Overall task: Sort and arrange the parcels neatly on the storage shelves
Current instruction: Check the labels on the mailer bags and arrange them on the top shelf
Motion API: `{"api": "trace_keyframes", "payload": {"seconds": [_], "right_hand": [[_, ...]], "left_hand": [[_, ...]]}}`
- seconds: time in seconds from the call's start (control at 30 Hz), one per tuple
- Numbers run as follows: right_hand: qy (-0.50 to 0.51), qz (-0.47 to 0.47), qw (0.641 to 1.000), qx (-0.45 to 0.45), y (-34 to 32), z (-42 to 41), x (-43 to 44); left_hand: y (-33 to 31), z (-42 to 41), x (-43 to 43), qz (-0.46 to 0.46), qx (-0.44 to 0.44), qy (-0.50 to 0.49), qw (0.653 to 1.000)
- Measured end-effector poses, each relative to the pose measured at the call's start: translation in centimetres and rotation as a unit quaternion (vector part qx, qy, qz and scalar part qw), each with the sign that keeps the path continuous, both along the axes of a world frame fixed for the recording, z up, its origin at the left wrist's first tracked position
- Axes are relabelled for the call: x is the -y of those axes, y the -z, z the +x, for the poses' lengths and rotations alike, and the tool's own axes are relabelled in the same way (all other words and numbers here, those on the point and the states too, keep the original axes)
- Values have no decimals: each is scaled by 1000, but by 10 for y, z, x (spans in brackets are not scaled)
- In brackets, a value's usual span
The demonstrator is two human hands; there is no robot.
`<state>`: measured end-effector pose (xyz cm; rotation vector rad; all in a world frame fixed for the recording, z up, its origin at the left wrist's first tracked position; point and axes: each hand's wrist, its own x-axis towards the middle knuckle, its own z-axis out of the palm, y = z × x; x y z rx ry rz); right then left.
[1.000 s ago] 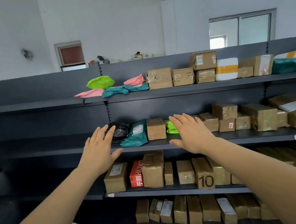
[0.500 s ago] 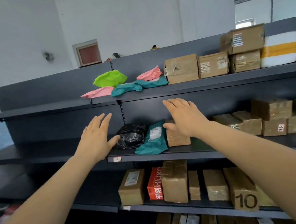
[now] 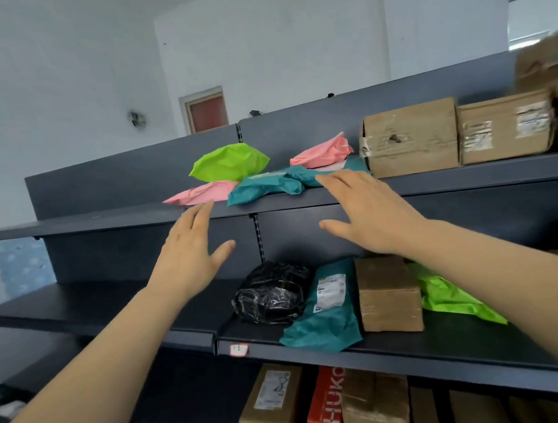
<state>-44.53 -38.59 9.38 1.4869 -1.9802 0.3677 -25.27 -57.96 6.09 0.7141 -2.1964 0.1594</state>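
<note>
Both hands, left and right, have risen to the top shelf.

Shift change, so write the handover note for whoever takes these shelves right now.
Left hand open, empty, near the top shelf edge.
Right hand open, empty, fingertips by the top teal bag.
Beside it in a loose heap: top green bag, pink bags; boxes to the right.
Middle shelf: black bag, lower teal bag, small box.
Done: boxes lined up.
Left: straighten the soft bags.
</note>
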Motion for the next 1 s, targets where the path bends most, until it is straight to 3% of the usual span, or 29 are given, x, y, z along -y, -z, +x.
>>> {"api": "trace_keyframes", "payload": {"seconds": [0.27,0.43,0.63,0.83,1.0], "right_hand": [[-28,-63,997,-17,-31,7,64],[-41,-94,995,3,-50,31,140],[23,-114,992,47,-74,33,222],[79,-150,981,94,-81,10,256],[65,-160,984,44,-63,10,251]], "left_hand": [[-24,-5,81,-20,-48,44,998],[-43,-14,149,17,-73,82,994],[-60,-30,221,39,-57,146,987],[-65,-43,238,38,-86,247,964],[-61,-45,223,36,-103,299,948]]}}
